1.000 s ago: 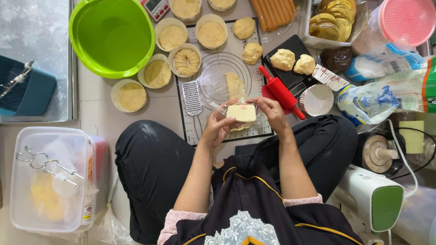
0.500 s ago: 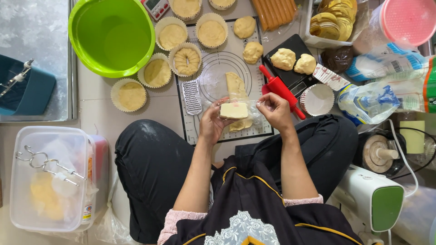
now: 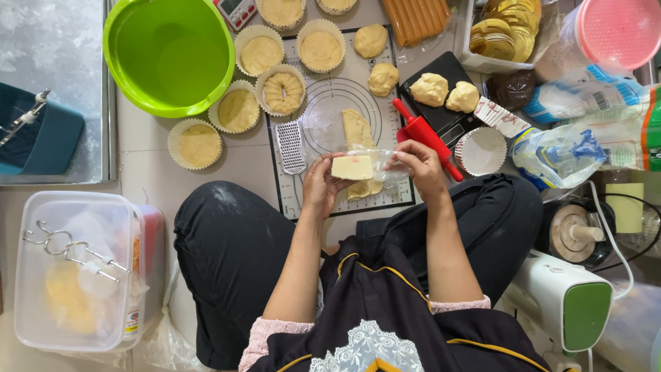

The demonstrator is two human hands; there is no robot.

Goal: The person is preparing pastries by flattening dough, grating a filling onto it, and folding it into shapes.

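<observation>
My left hand [image 3: 321,184] holds a pale yellow block [image 3: 352,167], like butter or cheese, wrapped in clear plastic. My right hand [image 3: 417,163] grips the loose end of the plastic wrap [image 3: 382,162] on the block's right side. Both hands hover just above the near edge of a grey baking mat [image 3: 310,110]. Under them a long strip of rolled dough [image 3: 358,134] lies on the mat. A small metal grater [image 3: 290,146] rests left of the hands, and a red rolling pin [image 3: 425,137] lies right beside my right hand.
A big green bowl [image 3: 169,55] stands at the back left. Several paper cups filled with dough [image 3: 237,110] sit around the mat, with dough balls [image 3: 383,78] behind. An empty paper cup [image 3: 480,151], bags and a white and green appliance [image 3: 568,306] crowd the right. A clear lidded box [image 3: 76,269] stands at left.
The block has been turned and lowered slightly toward me. My right hand has shifted along the plastic wrap and pulled it out to the right.
</observation>
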